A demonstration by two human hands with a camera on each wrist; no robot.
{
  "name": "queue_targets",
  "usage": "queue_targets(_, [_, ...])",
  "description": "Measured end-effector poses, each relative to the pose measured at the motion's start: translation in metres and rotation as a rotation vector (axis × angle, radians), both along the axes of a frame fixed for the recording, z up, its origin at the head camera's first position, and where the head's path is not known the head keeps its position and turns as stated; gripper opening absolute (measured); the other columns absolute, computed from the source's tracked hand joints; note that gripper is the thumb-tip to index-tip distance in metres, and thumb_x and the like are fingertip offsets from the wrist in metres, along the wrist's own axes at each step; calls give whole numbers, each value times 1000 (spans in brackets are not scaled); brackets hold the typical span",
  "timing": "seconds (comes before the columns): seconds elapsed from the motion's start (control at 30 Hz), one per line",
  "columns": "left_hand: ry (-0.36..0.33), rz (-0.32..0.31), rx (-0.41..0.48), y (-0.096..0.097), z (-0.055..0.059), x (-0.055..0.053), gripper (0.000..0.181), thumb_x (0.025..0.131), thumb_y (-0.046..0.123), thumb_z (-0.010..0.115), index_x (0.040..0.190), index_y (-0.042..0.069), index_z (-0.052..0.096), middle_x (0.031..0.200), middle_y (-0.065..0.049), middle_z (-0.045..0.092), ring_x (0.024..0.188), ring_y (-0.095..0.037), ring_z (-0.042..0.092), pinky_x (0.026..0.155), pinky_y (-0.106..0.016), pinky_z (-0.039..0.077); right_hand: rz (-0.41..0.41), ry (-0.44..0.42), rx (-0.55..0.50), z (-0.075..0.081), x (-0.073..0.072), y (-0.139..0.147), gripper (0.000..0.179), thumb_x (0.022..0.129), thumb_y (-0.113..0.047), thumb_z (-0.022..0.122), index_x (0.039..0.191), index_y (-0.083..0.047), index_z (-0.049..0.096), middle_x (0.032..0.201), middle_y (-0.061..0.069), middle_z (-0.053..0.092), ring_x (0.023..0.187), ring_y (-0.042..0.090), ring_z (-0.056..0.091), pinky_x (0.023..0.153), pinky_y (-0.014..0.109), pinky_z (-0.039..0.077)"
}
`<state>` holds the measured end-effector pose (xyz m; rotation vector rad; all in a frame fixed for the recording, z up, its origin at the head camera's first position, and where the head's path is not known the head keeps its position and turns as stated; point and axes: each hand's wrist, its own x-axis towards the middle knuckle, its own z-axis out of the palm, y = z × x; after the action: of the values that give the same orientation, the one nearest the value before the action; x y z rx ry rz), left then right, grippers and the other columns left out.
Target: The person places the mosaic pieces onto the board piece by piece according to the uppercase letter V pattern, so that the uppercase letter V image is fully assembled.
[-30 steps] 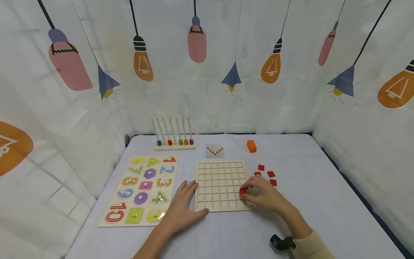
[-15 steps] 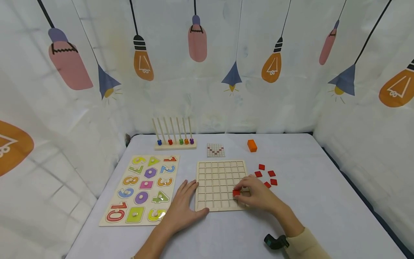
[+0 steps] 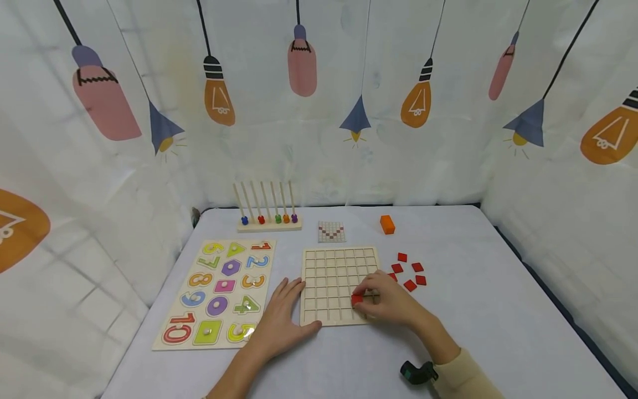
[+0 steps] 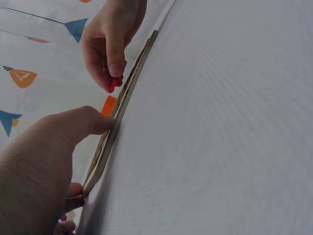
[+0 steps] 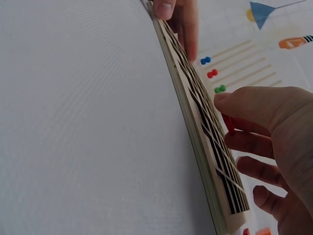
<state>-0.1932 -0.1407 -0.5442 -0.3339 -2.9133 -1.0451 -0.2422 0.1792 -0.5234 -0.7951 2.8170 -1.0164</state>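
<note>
A wooden grid board (image 3: pixel 324 271) lies flat on the white table. My left hand (image 3: pixel 285 317) rests at its near left corner, fingers along the left side and thumb touching the near edge. My right hand (image 3: pixel 391 300) pinches a small red square tile (image 3: pixel 356 299) between thumb and index finger. That tile is just over the board's lower right part; in the left wrist view the red tile (image 4: pixel 115 84) appears slightly above the board's surface. Several loose red tiles (image 3: pixel 410 285) lie right of the board, one partly hidden by the right hand.
A number-and-shape puzzle board (image 3: pixel 216 293) lies on the left. Behind stand a peg rack with coloured beads (image 3: pixel 269 226), a small pattern card (image 3: pixel 331 232) and an orange block (image 3: pixel 387 225). A black device (image 3: pixel 417 373) sits by the right sleeve.
My right hand has moved left over the grid board with the red tile, uncovering more loose tiles behind it. The left hand has stayed at the board's corner.
</note>
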Motion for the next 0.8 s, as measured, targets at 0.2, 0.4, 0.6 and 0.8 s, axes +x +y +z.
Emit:
queue_targets(0.2, [2,-2,0,-1,-3,-1,107,83,69,88,168,18,49,178,3,43,173,-36,22,136,-64,32,43,27,-8,-2,-1,-5,20,95,-31,90,114,-35,83,107,-26,72,112,7,57,92,28,57])
queue_targets(0.4, [7,-5,-4,-2,-3,-1,107,83,70,87,168,18,49,178,3,44,173,-36,22,136,-64,32,52,30,-7,-5,-2,-12,18,96,-35,89,113,-37,82,108,-26,72,113,5,57,95,32,57])
queue_targets(0.6, [3,-6,-4,-1,-3,-1,107,83,69,88,168,18,49,178,3,44,173,-37,22,136,-65,31,62,66,-7,-9,-3,-19,21,95,-34,90,115,-34,84,108,-23,71,111,4,58,96,32,56])
queue_targets(0.8, [9,-11,-4,-2,-3,-2,107,83,69,88,168,18,49,177,3,44,173,-37,23,136,-65,32,59,90,-4,-9,-3,-24,22,95,-31,91,115,-31,85,107,-22,71,109,5,57,92,29,55])
